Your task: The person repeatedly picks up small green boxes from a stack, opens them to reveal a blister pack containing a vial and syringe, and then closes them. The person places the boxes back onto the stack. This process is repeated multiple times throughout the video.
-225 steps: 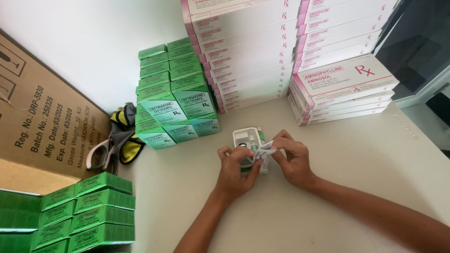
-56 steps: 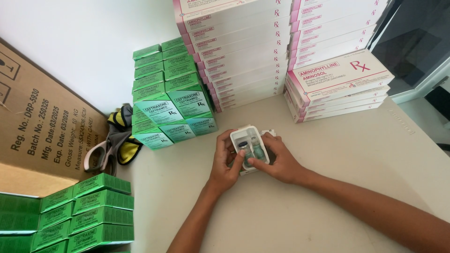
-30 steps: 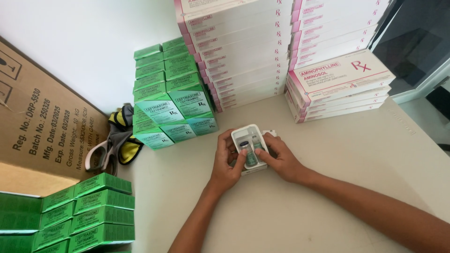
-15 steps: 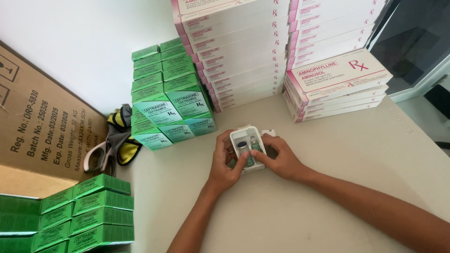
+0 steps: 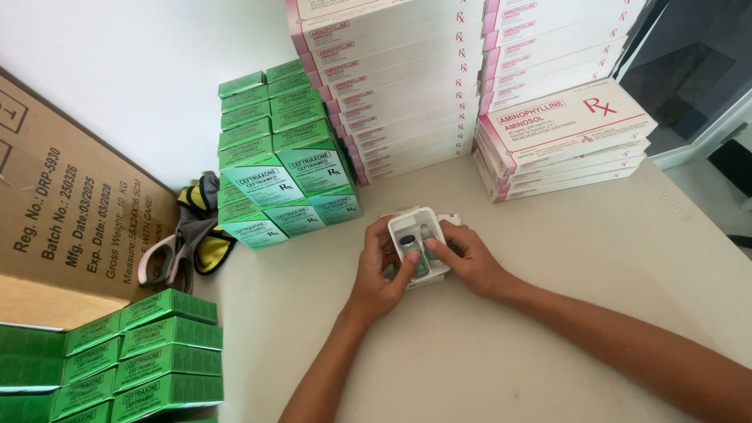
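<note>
White plastic tray (image 5: 413, 222) with two vials (image 5: 416, 249) is clamped between both hands, left (image 5: 379, 272) and right (image 5: 470, 262)

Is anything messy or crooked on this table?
A little. The green boxes by the wall are stacked unevenly, with the front ones tilted and leaning. Scissors lie on a crumpled yellow and grey cloth. Nothing looks spilled or broken. Both hands, left hand and right hand, hold a white tray with small vials.
</note>
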